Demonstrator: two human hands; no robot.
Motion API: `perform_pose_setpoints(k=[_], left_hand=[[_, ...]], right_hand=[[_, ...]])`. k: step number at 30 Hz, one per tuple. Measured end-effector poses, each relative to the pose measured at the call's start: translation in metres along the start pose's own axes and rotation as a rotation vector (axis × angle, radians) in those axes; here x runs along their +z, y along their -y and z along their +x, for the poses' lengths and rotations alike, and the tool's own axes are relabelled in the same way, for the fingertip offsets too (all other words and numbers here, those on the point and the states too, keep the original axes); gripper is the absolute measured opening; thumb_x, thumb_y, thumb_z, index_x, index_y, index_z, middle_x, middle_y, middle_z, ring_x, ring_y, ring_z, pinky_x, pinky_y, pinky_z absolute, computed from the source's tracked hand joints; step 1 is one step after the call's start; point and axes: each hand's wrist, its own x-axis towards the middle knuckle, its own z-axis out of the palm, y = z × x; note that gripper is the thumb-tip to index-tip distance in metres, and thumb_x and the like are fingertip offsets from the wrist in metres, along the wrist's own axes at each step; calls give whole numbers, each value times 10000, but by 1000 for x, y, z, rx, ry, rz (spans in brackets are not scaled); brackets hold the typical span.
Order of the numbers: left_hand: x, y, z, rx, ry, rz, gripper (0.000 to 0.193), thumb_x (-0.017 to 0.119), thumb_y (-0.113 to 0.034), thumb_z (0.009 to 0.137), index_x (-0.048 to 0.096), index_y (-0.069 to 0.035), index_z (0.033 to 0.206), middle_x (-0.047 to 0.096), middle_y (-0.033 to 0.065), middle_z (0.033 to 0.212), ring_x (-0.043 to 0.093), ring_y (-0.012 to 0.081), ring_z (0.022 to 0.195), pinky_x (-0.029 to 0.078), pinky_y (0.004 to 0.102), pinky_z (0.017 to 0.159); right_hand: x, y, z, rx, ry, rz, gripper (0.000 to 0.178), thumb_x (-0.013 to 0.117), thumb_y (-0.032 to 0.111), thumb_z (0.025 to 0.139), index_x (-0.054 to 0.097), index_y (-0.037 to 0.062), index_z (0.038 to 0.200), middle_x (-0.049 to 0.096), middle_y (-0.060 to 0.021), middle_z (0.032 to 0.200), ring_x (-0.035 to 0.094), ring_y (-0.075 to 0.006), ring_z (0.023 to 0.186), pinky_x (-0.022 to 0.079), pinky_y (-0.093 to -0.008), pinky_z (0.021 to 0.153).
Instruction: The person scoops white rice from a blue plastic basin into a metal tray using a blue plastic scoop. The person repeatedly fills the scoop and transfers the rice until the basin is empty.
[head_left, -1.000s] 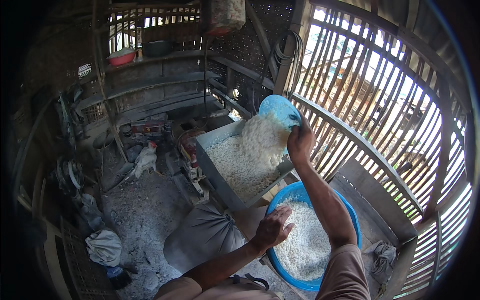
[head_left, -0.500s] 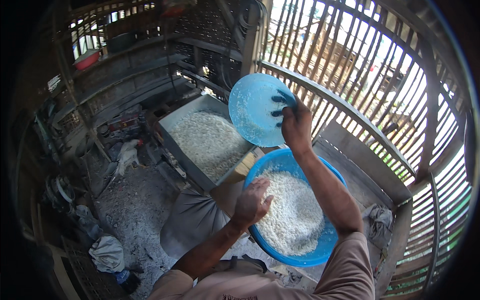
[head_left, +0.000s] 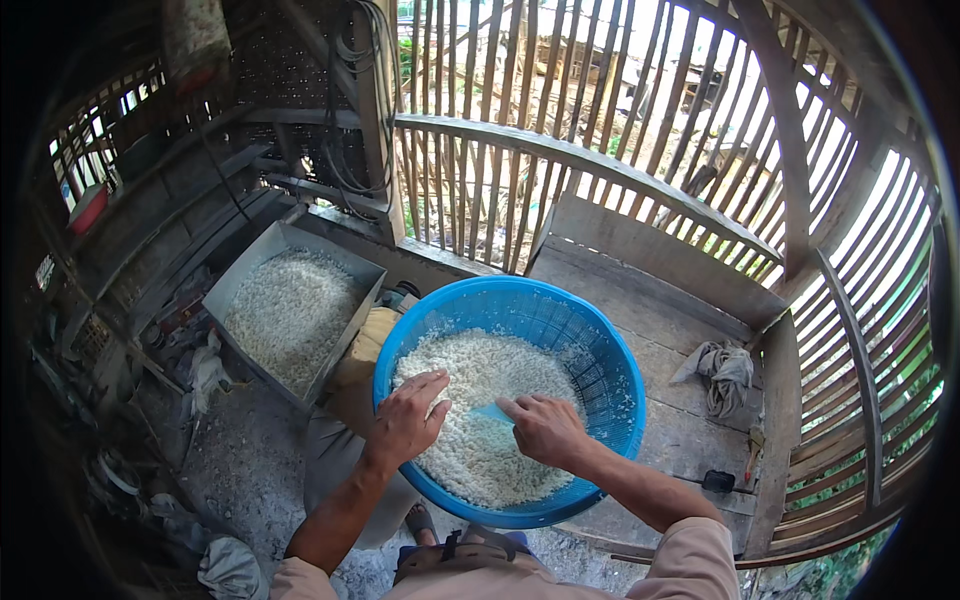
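Note:
A large blue plastic basket [head_left: 612, 375] with slotted walls holds a heap of damp-looking white grain [head_left: 470, 480]. My right hand [head_left: 545, 430] is closed on the rim of a light blue plastic bowl [head_left: 492, 412], pushed into the heap; most of the bowl is hidden by grain and the hand. At the basket's left side, my left hand [head_left: 408, 415] rests on the grain, fingers stretched out and holding nothing.
A metal bin [head_left: 228, 285] of the same white grain stands left of the basket. Wooden boards [head_left: 660, 360] on the right carry a crumpled grey cloth [head_left: 722, 375] and a brush [head_left: 755, 450]. Slatted walls [head_left: 590, 160] curve around. A sack [head_left: 232, 568] lies at lower left.
The light blue bowl, raised near the metal bin before, has come down into the basket's grain with my right hand. The view has swung to the right.

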Motion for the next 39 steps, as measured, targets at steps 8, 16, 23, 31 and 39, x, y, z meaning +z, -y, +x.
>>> perform_pose_setpoints(k=[8,16,23,31,39], left_hand=[[7,-30,12,39,-47,-148,234,742,-210,913,679,-13,806,687,157,837,689,371,801,544,465,727],[13,-33,9,129,-284,-193,172,718,-185,915,645,-37,866,671,140,909,679,350,892,535,447,781],[27,-8,-9,60,-410,-247,162,673,-108,929,668,-22,1066,721,160,1046,698,364,1002,549,445,869],[23,-6,-8,-35,-284,-342,120,626,-108,959,697,-18,992,731,216,941,706,416,932,555,484,807],[34,6,-3,-30,-289,-422,106,678,-131,907,687,-26,899,727,200,878,714,399,874,555,490,775]], right_hand=[[6,2,-4,-141,-296,65,491,702,111,832,656,107,1321,697,-99,1215,655,-303,1133,532,-433,933],[6,10,2,-481,-512,-104,260,792,69,758,775,115,1013,720,-11,1135,653,-234,1151,500,-444,928],[13,67,31,-145,-581,-81,55,778,118,853,757,69,867,623,-55,778,617,-294,867,445,-434,866],[3,48,42,-62,-718,-61,148,705,12,882,795,66,986,663,-105,816,636,-311,933,492,-421,818],[23,55,45,53,-750,-192,105,732,73,877,759,54,977,695,-88,873,640,-282,914,473,-425,866]])
